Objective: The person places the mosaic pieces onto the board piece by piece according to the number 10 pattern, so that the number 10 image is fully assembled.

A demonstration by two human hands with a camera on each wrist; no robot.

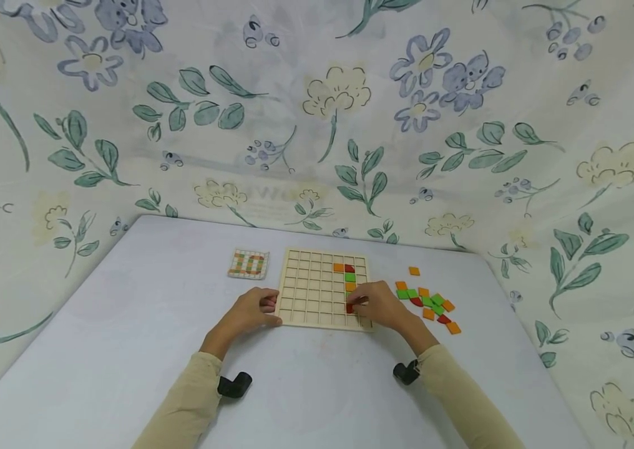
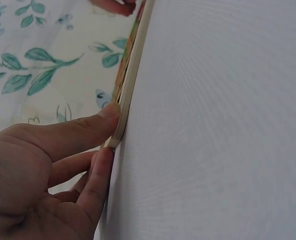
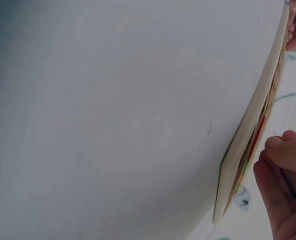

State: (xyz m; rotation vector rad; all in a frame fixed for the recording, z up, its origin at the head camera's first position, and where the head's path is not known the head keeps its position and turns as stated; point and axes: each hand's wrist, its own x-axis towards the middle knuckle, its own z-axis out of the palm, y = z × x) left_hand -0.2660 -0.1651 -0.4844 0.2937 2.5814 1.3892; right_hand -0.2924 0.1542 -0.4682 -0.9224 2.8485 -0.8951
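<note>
A square wooden grid board (image 1: pixel 308 287) lies on the white table. My left hand (image 1: pixel 251 310) grips its near left corner; in the left wrist view the thumb (image 2: pixel 95 125) and a finger press on the rim. A column of orange, green and red tiles runs down the board's right side, with an orange tile (image 1: pixel 339 267) beside its top. My right hand (image 1: pixel 379 304) is over the lower part of this column, fingertips close to a red tile (image 1: pixel 349 308). In the right wrist view those fingertips stand slightly off the board, nothing visible between them. The hand hides some cells.
Loose orange, green and red tiles (image 1: pixel 427 301) lie scattered right of the board, one orange tile (image 1: pixel 414 271) apart behind them. Left of the board lies a printed pattern card (image 1: pixel 248 264). A floral cloth (image 1: pixel 317 125) hangs behind the table (image 1: pixel 317 386).
</note>
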